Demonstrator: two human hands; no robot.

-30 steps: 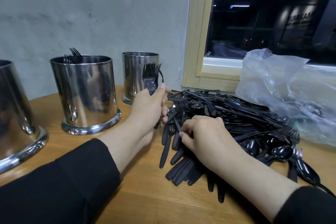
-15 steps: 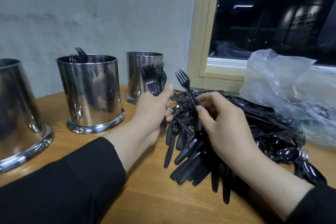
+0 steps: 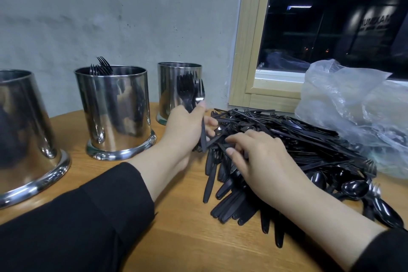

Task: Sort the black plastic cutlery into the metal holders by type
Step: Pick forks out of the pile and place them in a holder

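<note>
A heap of black plastic cutlery (image 3: 293, 146) lies on the wooden table (image 3: 181, 234), right of centre. My left hand (image 3: 187, 130) grips a bunch of black forks (image 3: 191, 93), tines up, beside the heap's left edge. My right hand (image 3: 256, 159) rests on the heap with curled fingers pinching a black handle. Three metal holders stand at the left: a near one (image 3: 24, 134), a middle one (image 3: 114, 112) with several forks (image 3: 102, 66) sticking out, and a far one (image 3: 174, 86) behind the bunch.
A crumpled clear plastic bag (image 3: 353, 112) lies at the right, against the window frame (image 3: 249, 51). A grey wall stands behind the holders. Spoons (image 3: 353, 187) lie at the heap's near right edge.
My right hand passed its single fork to the bunch in my left hand and dropped back onto the heap. The left hand has stayed in place.
</note>
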